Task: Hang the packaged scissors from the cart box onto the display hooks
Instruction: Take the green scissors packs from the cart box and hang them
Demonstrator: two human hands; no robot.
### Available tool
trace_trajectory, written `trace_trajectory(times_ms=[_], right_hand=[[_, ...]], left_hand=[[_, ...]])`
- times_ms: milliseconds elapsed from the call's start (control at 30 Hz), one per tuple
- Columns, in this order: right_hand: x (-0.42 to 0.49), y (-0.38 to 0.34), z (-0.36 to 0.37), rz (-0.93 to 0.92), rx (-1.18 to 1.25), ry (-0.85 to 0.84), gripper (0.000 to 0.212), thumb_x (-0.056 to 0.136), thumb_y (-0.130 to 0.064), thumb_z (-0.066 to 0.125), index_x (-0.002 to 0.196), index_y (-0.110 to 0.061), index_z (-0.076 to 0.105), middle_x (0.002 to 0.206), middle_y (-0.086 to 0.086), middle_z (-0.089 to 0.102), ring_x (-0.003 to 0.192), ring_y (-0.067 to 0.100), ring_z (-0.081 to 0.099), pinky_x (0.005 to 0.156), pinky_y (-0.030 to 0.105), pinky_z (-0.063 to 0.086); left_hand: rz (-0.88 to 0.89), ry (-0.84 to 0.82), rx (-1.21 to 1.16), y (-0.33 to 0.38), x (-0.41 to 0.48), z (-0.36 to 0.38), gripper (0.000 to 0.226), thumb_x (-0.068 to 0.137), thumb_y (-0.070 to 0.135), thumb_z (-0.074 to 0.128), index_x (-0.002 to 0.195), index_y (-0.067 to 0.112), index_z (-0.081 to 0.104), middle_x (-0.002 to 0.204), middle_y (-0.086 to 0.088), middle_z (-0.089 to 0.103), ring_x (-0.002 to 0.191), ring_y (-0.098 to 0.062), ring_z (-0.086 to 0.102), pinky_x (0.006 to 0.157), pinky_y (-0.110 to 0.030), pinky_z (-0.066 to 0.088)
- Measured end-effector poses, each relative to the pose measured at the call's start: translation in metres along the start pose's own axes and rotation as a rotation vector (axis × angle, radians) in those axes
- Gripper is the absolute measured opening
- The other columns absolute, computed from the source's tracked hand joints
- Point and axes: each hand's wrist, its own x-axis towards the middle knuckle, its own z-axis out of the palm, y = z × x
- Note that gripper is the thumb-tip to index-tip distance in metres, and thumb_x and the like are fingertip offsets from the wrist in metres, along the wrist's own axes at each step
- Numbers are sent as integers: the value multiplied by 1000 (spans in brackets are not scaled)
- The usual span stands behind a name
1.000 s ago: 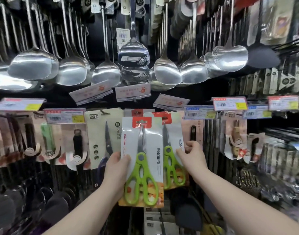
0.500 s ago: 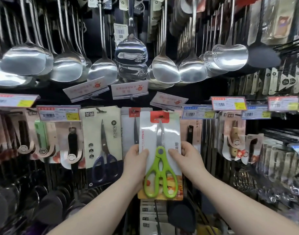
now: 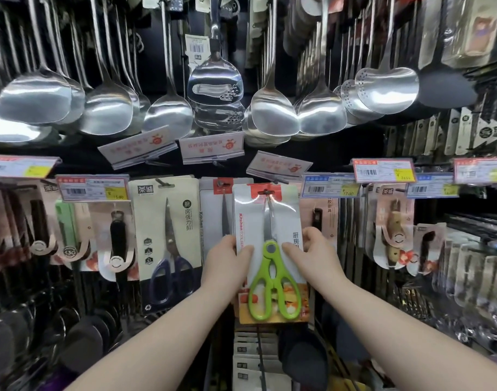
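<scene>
- Dark back panel point(image 3: 326, 142) behind crowded hooks.
- Overhead, rows of shiny steel ladles and turners point(image 3: 106, 108), catching the light.
- Below, tilted price tags point(image 3: 382, 170) along the rail.

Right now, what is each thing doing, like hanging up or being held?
Green scissors pack: upright, held at both side edges, with the hook showing through its top hole.
Left hand: pinches the pack's left edge.
Right hand: pinches the pack's right edge.
Blue scissors pack: hanging, untouched.
White pack behind: hanging, partly hidden.
Steel spatulas: hanging in rows above.
</scene>
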Motion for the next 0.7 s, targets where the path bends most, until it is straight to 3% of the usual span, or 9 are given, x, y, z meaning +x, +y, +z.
trace_trajectory(times_ms=[133,367,500,700], right_hand=[[5,0,-1,-8,-79,-13,24,87,-32,62,104,-17,54,102,-3,65,96,19,60,84,36,50],[16,0,5,12,-142,-20,27,87,-30,62,108,-15,56,107,0,66,95,18,57,75,28,40],[18,-4,7,40,-166,-41,30,88,-32,60,112,-15,56,112,2,64,106,23,57,78,29,41],[19,-9,4,52,-257,-51,34,87,-34,60,114,-14,56,114,3,64,108,23,56,83,32,44]], left_hand=[[5,2,172,0,8,1,17,92,33,54,95,17,59,97,0,64,86,-19,56,68,-28,41],[-19,-31,300,-3,19,4,28,94,37,50,106,12,59,106,-8,65,101,-29,59,78,-33,45],[-31,-36,353,-3,25,4,27,95,36,48,99,10,53,110,-13,64,103,-32,58,82,-35,45],[1,-44,445,-1,27,2,32,95,39,47,107,12,57,113,-10,65,105,-31,60,85,-36,50]])
